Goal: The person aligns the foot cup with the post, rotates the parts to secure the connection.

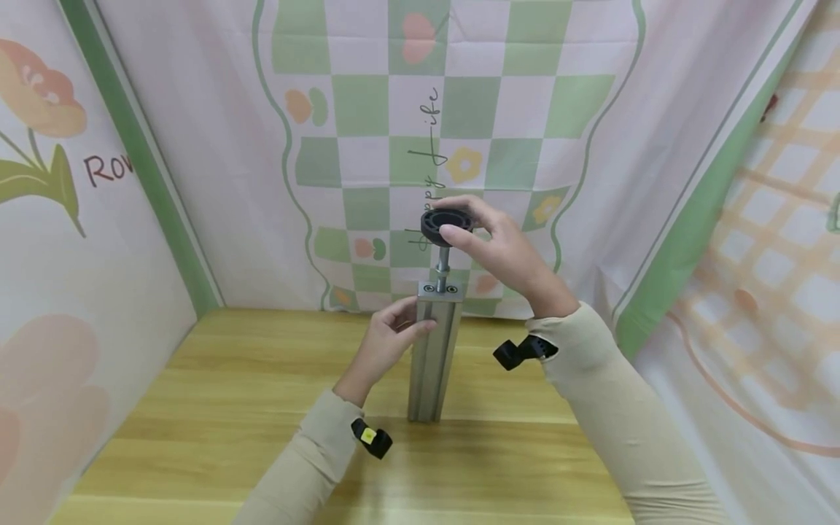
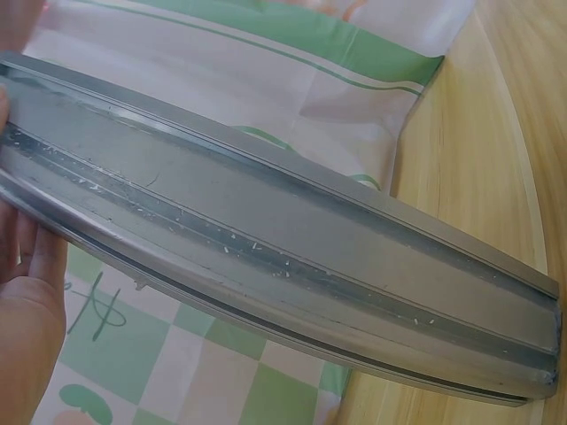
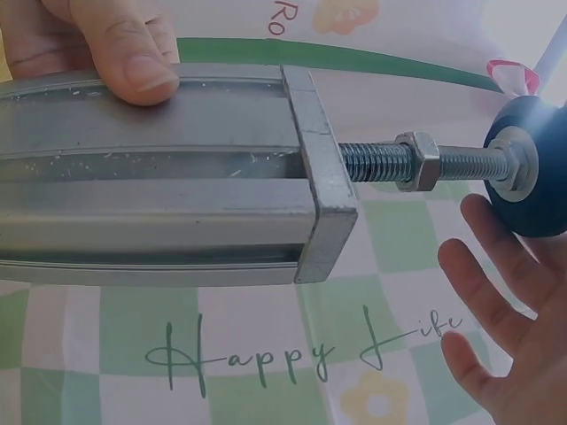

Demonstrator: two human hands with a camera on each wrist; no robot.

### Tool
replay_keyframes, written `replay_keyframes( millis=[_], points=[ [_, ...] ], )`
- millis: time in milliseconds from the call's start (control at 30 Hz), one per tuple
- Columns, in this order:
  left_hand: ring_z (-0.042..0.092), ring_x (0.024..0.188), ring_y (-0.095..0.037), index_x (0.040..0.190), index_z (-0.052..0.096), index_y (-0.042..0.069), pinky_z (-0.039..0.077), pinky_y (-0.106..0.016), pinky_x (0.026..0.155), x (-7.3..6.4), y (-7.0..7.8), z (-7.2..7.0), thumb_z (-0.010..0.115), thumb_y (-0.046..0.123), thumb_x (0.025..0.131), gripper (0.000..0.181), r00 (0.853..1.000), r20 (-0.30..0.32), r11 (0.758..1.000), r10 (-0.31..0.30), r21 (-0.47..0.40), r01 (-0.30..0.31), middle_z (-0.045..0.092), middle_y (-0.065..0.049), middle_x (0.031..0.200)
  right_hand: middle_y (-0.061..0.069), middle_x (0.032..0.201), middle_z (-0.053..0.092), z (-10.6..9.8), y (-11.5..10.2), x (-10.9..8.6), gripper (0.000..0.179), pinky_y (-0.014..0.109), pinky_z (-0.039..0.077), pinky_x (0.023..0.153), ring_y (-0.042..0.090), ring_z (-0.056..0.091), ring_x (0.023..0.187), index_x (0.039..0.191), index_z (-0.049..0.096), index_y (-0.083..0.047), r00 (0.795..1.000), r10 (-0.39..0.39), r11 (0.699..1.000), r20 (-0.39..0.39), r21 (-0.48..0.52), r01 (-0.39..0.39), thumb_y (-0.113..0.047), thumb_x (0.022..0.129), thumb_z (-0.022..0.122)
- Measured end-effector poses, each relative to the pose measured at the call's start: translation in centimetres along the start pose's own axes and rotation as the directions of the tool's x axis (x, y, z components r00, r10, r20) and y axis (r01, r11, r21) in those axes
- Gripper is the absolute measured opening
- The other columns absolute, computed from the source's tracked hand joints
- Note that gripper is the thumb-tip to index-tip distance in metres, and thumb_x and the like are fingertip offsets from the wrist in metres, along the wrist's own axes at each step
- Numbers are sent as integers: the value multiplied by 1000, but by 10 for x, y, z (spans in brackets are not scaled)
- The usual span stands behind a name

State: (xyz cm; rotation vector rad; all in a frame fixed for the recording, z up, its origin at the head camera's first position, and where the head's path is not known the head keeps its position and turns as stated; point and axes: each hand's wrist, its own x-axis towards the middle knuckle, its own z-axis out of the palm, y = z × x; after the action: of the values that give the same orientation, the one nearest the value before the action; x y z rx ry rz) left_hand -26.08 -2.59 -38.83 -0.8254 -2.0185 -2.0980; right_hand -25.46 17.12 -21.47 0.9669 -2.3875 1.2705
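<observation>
1. Patterned cloth (image 1: 479, 36) in green checks hangs behind and beside the wooden tabletop (image 1: 262, 408) where I work.
2. On it stands a silver aluminium profile (image 1: 428, 368), on end, its long axis running up from the wood in front of me.
3. Out of its end plate (image 3: 321, 195) rises a threaded rod (image 3: 376, 162), in line with the profile, carrying a round black foot (image 1: 443, 218) at its tip.
4. With my right hand (image 1: 505, 248) I hold the foot from its right side, thumb over the near rim and a finger round the far one; the other fingers reach out loosely beside it.
5. My left hand (image 1: 386, 339) grips the profile from the left, just below the plate, thumb across the front. So the right is nearer the foot, the left nearer the profile.
6. Between foot and plate sits a hex nut (image 3: 425, 161), apart from both, with bare thread on either side.
7. Pale specks lie in the profile's grooves.
</observation>
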Motion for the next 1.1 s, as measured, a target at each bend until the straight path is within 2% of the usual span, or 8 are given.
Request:
replay_keyframes(
  millis=[200,300,367,533,667,833,967,1100],
  points=[
    [65,103,-23,132,64,11,55,-35,93,-1,-1,-1,73,17,94,39,1000,5,1000,9,2,-9,68,-8,111,3,118,64,6,0,2,55,45,42,90,22,55,105,125,47,-13,993,111,994,-46,19,-110,-50,89,69],
    [65,104,-23,132,64,10,55,-35,94,-1,0,-1,73,16,94,40,1000,5,1000,5,1,-5,68,-8,112,4,120,61,9,0,2,59,44,46,88,23,58,101,125,41,-14,992,123,992,-41,42,-121,-50,89,70],
    [65,104,-23,132,64,11,55,-35,94,-1,0,-1,74,17,94,40,1000,3,1000,1,4,-1,68,-8,112,2,126,58,10,0,2,62,43,48,89,22,59,104,134,40,-17,995,95,995,-35,45,-93,-51,90,68],
    [65,104,-23,131,65,12,55,-35,93,0,-1,-1,75,20,93,40,1000,-1,1000,-16,8,16,68,-8,111,0,147,48,9,5,2,56,42,48,102,22,55,123,151,41,-18,997,-64,981,33,188,57,-38,101,56],
    [65,102,-22,131,65,11,55,-34,93,0,-1,-1,76,21,92,42,999,-10,999,-38,17,38,68,-8,109,10,154,40,4,10,4,52,40,35,112,29,49,129,151,41,-7,985,-134,924,109,373,85,-27,103,41],
    [64,100,-20,131,65,9,54,-32,93,-1,-2,-1,77,20,91,43,999,-17,998,-50,28,51,66,-7,106,20,156,34,1,15,4,58,45,26,116,33,46,133,151,37,2,973,-190,863,132,494,101,-22,99,38],
    [66,103,-22,131,65,9,54,-34,95,0,-2,-1,76,18,92,41,999,-9,999,-32,10,32,68,-9,110,21,154,37,-1,17,4,54,43,27,116,32,44,134,150,41,2,972,-204,865,119,487,122,-16,99,38],
    [65,102,-23,130,65,10,55,-34,94,1,-3,-1,76,18,92,40,1000,-8,1000,-25,13,25,68,-9,110,17,149,46,-2,16,3,51,39,35,112,30,49,130,149,42,0,980,-181,896,85,425,129,-16,100,44]
  ],
)
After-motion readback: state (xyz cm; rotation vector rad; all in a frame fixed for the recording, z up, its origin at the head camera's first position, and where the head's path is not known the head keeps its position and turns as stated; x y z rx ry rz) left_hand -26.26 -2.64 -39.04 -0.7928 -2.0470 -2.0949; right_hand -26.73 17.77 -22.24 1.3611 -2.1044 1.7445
